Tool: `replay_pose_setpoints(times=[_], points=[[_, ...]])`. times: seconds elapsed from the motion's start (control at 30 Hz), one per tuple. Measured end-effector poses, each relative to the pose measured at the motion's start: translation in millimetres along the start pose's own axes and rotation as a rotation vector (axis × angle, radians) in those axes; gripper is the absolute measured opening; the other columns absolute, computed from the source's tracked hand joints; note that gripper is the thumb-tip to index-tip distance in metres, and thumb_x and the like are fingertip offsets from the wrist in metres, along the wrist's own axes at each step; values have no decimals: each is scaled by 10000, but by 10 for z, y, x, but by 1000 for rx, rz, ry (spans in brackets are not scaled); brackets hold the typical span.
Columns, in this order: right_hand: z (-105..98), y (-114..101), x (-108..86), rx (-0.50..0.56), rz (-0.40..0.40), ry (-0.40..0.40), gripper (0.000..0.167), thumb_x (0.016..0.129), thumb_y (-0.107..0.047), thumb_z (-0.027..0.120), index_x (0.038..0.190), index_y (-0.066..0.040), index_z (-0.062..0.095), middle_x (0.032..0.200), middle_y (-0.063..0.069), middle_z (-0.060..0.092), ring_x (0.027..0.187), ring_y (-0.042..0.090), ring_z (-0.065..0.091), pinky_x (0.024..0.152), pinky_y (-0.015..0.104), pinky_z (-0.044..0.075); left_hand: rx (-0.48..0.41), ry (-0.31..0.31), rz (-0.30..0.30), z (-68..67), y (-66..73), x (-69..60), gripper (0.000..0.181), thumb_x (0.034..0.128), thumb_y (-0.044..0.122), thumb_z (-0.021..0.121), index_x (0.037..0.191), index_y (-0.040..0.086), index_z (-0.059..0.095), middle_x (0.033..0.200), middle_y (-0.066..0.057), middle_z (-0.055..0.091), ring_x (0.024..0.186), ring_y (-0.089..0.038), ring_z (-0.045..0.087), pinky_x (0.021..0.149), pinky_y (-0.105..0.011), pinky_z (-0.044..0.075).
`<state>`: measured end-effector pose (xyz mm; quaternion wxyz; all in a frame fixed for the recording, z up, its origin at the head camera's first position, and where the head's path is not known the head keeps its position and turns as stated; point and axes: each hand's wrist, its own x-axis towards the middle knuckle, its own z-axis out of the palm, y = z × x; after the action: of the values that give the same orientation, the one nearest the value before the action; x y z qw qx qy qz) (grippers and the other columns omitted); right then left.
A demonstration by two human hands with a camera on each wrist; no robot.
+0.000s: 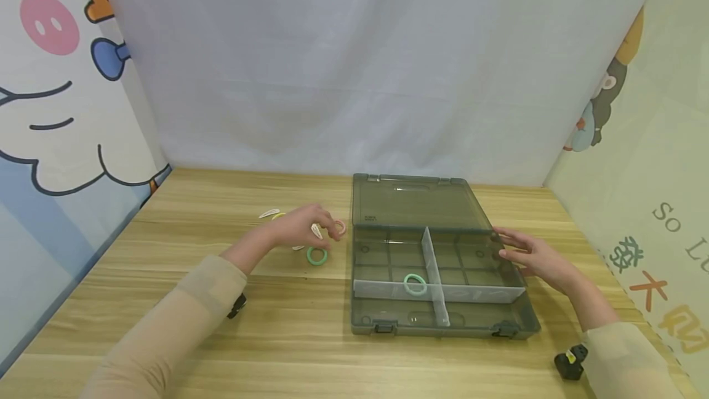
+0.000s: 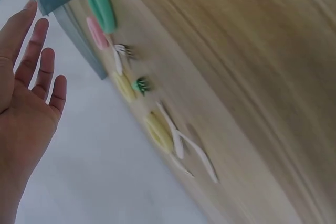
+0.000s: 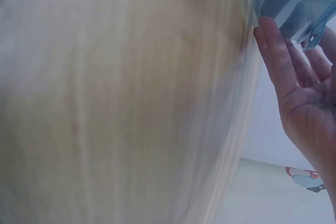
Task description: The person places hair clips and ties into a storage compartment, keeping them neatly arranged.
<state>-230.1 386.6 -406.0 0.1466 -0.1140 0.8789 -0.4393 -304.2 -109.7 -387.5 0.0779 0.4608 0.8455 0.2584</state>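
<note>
Green hair tie point(image 1: 317, 263) at five o'clock: we're apparently reaching, left hand point(image 1: 299, 227) loose, empty, needing pinch; right hand point(image 1: 543, 261), straight-fingered, touching organizer point(image 1: 421, 330).

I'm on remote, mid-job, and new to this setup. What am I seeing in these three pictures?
No machine here: just a person's two bare hands. The widest picture comes from a camera worn on the head; the others come from one on each wrist. On the table sits an open box, with a green ring at its long divider. Left of the box lie another green ring, a pink ring, yellow rings and white clips. The left hand is over these and appears to hold nothing. The right hand appears to touch the box's right side without gripping it.
</note>
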Motion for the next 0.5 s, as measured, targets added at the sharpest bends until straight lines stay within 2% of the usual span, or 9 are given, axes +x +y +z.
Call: replay_pose_setpoints(times=[0.1,0.33,0.5], points=[[-1,4,5,0,3,-1,633,983,-319,499,1508,-121,207,1531,232,192,1292,508,326,851,595,453,-25,-16,-13,18,-77,-20,193,801,88,739,991,59,729,968,-2,701,949,-231,581,916,-466,438],[-5,16,12,7,2,-6,631,986,-316,494,1509,-118,203,1534,234,180,1305,509,303,852,589,456,-41,-40,-73,59,-206,-72,162,801,80,738,961,54,729,949,-14,703,932,-184,604,838,-351,510],[-3,16,10,25,8,-16,636,988,-312,488,1511,-109,187,1536,244,158,1321,507,275,860,584,452,-23,-55,-110,70,-259,-88,137,791,127,759,922,98,732,914,27,704,899,-160,620,843,-365,503]])
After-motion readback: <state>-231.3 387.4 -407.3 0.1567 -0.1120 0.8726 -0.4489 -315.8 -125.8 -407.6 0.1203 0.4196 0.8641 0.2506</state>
